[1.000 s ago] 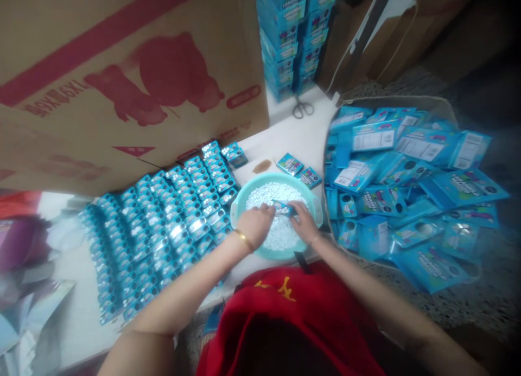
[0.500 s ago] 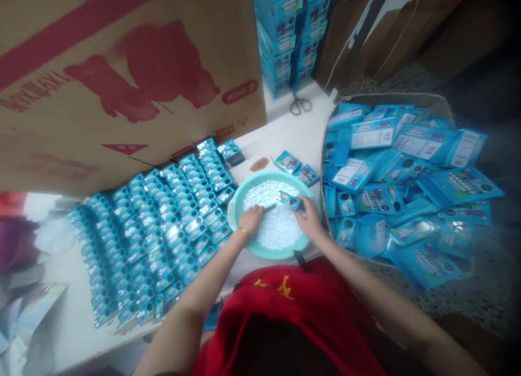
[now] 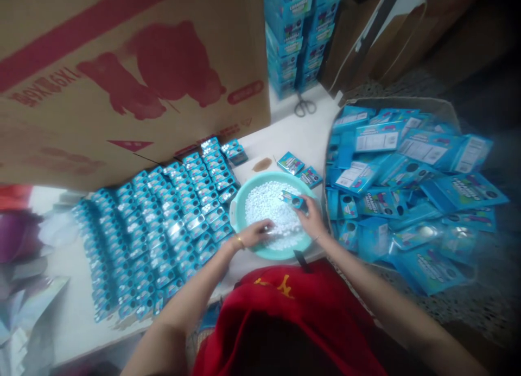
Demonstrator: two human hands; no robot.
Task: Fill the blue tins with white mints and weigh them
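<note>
On the table in front of me stands a turquoise bowl filled with small white candies. My left hand is low over the candies on the bowl's left side, its fingers closed round a small scoop; the scoop is blurred and partly hidden. My right hand grips a small blue candy box, tilted above the candies at the bowl's right. Two flat blue packets lie just behind the bowl.
Rows of small blue boxes cover the table to the left. A carton heaped with blue packets stands right. Behind are a large cardboard box, stacked blue boxes and scissors.
My left hand has moved down and toward me, away from the small box and into the candies. My right hand still holds the box in nearly the same place. The view has shifted slightly.
</note>
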